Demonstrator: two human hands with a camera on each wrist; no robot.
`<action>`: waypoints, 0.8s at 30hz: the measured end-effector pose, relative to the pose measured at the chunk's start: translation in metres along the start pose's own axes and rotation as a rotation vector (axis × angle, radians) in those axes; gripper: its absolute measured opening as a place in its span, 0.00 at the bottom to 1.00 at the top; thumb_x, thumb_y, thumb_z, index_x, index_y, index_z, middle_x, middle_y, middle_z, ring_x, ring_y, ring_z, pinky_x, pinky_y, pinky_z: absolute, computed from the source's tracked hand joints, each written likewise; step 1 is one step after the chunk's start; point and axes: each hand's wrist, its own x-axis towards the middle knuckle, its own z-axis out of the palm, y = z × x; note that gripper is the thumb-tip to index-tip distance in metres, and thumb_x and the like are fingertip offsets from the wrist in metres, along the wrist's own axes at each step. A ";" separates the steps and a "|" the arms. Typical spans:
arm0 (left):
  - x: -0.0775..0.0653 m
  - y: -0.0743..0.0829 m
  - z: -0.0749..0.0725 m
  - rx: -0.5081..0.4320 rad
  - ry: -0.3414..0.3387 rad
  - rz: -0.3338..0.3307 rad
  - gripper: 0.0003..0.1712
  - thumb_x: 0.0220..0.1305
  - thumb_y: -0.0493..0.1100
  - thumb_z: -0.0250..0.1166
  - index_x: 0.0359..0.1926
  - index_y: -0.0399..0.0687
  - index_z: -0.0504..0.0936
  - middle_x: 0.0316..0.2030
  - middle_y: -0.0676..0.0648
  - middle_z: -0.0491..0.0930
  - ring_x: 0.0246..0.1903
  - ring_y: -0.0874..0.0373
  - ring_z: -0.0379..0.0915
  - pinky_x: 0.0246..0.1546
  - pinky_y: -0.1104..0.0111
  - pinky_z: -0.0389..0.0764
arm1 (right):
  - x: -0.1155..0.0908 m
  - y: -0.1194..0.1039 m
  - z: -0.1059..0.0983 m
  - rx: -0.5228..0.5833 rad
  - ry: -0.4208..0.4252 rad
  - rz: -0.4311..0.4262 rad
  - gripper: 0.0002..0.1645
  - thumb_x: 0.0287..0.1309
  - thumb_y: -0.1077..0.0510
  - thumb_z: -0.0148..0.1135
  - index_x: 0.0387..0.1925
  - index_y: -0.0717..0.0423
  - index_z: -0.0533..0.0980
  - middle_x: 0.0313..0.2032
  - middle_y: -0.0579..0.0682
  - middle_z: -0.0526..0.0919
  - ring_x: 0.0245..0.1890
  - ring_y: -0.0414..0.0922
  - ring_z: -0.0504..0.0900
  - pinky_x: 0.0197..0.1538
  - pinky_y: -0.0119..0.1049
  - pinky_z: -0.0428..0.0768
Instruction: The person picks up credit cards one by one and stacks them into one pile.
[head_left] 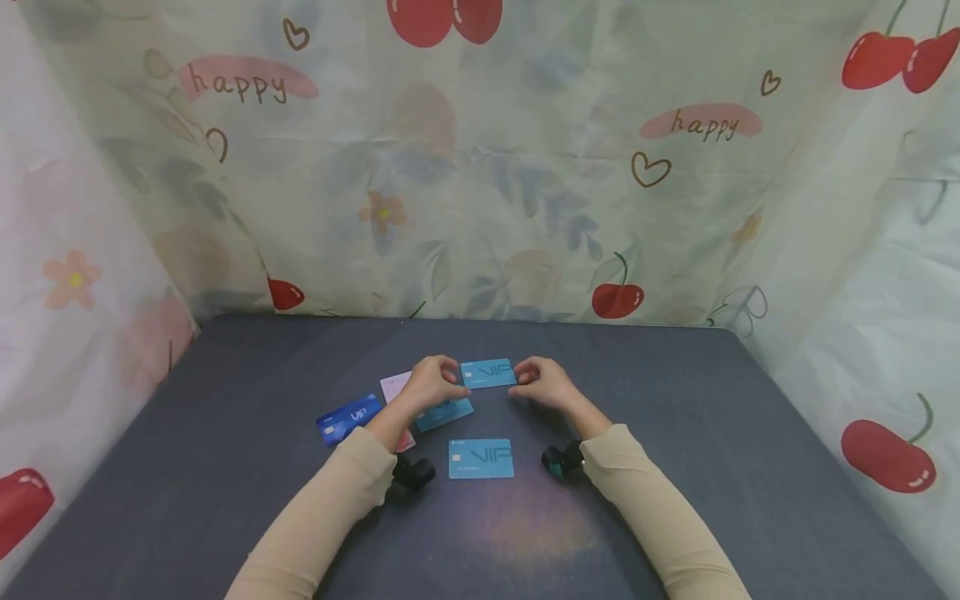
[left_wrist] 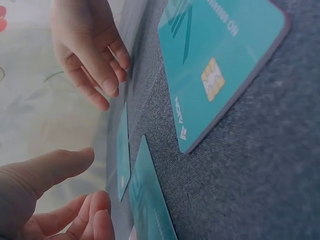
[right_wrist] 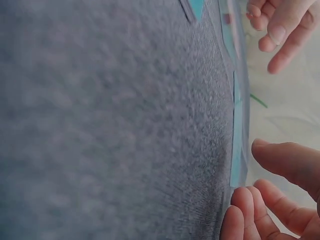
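A light-blue VIP card lies flat on the dark table between both hands. Beside its left end is my left hand, thumb and fingers apart with nothing between them. At its right end, my right hand has loosely bent fingers, the tips close to the card's edge. In the right wrist view, that hand's thumb stands away from its fingers. A second light-blue card lies tilted under the left wrist, partly over a pink card. Nearer the front, another light-blue VIP card lies squarely, its chip showing in the left wrist view.
A dark-blue VIP card lies left of the left wrist, beside the pink one. Behind the table, a printed cloth with cherries and hearts hangs, with more cloth on both sides. Black devices are worn at the wrists.
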 end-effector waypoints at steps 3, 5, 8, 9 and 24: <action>0.004 0.000 0.003 0.021 0.008 -0.007 0.29 0.48 0.40 0.71 0.52 0.34 0.75 0.37 0.40 0.78 0.33 0.54 0.73 0.30 0.70 0.73 | 0.005 0.001 0.001 -0.001 0.010 0.023 0.23 0.48 0.60 0.69 0.47 0.64 0.76 0.38 0.58 0.80 0.35 0.46 0.76 0.36 0.33 0.75; 0.007 0.001 0.005 0.035 0.010 -0.018 0.30 0.48 0.40 0.71 0.53 0.34 0.75 0.38 0.40 0.79 0.33 0.54 0.73 0.31 0.70 0.74 | 0.008 0.001 0.002 -0.002 0.014 0.038 0.23 0.48 0.60 0.69 0.47 0.63 0.76 0.38 0.58 0.80 0.36 0.46 0.76 0.36 0.33 0.75; 0.011 0.002 0.007 0.045 0.016 -0.036 0.30 0.47 0.40 0.72 0.53 0.34 0.75 0.39 0.40 0.80 0.34 0.53 0.75 0.32 0.69 0.74 | 0.013 0.001 0.003 -0.007 0.024 0.051 0.24 0.47 0.60 0.70 0.47 0.63 0.76 0.39 0.57 0.81 0.37 0.46 0.77 0.37 0.33 0.75; 0.012 0.002 0.008 0.049 0.020 -0.040 0.30 0.47 0.40 0.72 0.53 0.34 0.75 0.39 0.40 0.80 0.34 0.53 0.75 0.33 0.69 0.74 | 0.015 0.001 0.004 -0.006 0.025 0.052 0.24 0.47 0.60 0.70 0.48 0.64 0.76 0.39 0.58 0.81 0.37 0.46 0.77 0.38 0.34 0.76; 0.023 0.001 0.014 0.111 0.030 -0.092 0.31 0.48 0.42 0.72 0.53 0.34 0.75 0.40 0.39 0.81 0.36 0.52 0.77 0.39 0.65 0.76 | 0.027 -0.005 0.005 -0.044 -0.017 0.071 0.31 0.47 0.58 0.70 0.53 0.64 0.72 0.45 0.60 0.79 0.45 0.50 0.77 0.52 0.44 0.75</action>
